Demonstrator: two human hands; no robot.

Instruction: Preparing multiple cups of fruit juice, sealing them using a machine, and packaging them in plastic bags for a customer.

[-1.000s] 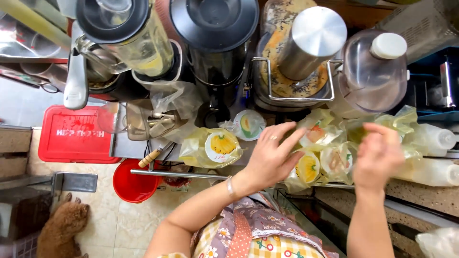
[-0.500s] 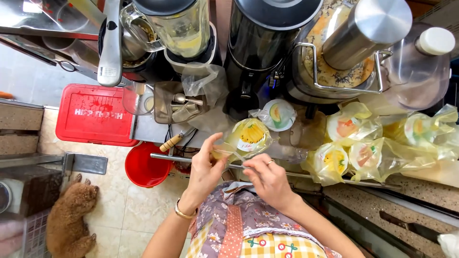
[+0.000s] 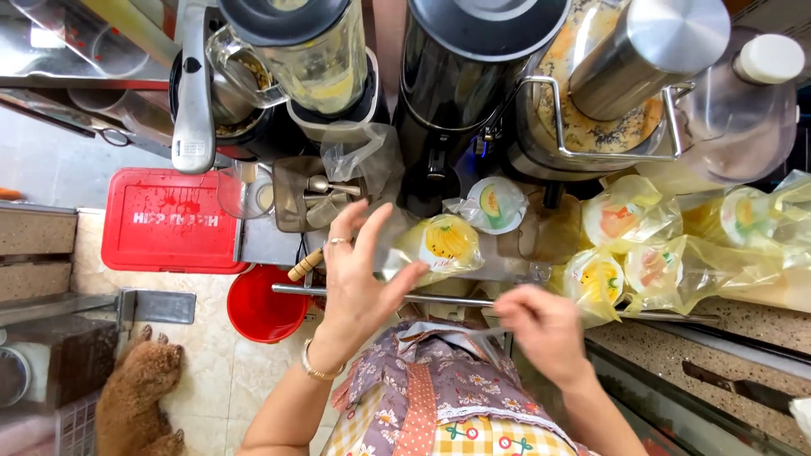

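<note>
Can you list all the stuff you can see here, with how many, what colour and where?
sealed plastic cups in clear yellowish bags: about six, counter centre to right
glass blender jug: one, clear, top left-centre
tall dark lidded canister: one, black, top centre
shiny steel cylinder: one, silver, top right
flat red plastic lid: one, red, left
round red bucket: one, red, floor below the counter
curly brown dog: one, brown, floor bottom left
left hand: open, fingers spread beside the nearest bagged cup, gold bracelet
right hand: low centre-right, holds nothing visible
</note>
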